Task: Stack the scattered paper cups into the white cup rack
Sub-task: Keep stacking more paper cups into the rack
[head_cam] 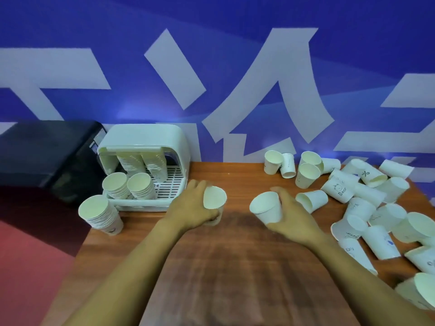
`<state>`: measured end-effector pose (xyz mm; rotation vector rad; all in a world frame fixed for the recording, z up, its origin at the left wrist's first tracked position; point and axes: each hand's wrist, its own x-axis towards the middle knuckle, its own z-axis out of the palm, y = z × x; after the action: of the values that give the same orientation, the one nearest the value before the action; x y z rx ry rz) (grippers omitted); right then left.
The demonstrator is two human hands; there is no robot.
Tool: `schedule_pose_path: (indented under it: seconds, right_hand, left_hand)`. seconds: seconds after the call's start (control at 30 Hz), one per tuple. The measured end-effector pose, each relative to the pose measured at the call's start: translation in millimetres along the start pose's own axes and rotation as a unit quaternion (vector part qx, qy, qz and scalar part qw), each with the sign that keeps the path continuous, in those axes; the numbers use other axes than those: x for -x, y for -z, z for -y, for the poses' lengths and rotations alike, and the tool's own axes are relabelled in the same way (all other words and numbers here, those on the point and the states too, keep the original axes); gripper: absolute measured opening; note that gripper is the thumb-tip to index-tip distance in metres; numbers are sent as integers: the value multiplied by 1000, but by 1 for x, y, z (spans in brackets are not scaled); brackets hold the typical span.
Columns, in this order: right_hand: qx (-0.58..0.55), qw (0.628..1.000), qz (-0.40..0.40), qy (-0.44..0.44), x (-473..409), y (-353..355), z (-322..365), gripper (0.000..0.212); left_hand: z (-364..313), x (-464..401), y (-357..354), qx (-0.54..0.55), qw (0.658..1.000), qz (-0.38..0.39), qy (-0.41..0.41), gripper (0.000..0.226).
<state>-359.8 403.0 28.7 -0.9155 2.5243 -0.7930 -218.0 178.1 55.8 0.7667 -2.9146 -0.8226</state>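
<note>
Paper cups (367, 208), white, scattered, some printed

Single view, head-worn, wide-angle. The scene was looked down upon from above and behind both forearms, facing forward toward a blue wall (211, 67). The wooden table (235, 267) was seen close, its far edge curved by the lens. No second view was provided.
</note>
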Motion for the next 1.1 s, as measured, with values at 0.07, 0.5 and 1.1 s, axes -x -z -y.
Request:
schedule_pose_path:
  seconds: [0.07, 0.5, 1.1]
  right_hand:
    - [8, 1000, 5, 5, -3, -18, 30, 92]
    - [11, 1000, -15, 15, -30, -114, 192, 89]
    - [-10, 999, 37, 5, -77, -134, 232, 79]
  left_hand:
    - [32, 5, 17, 5, 1000, -5, 7, 69]
    - [175, 23, 86, 25, 999, 43, 4, 82]
    - [209, 3, 130, 35, 995, -62, 63, 76]
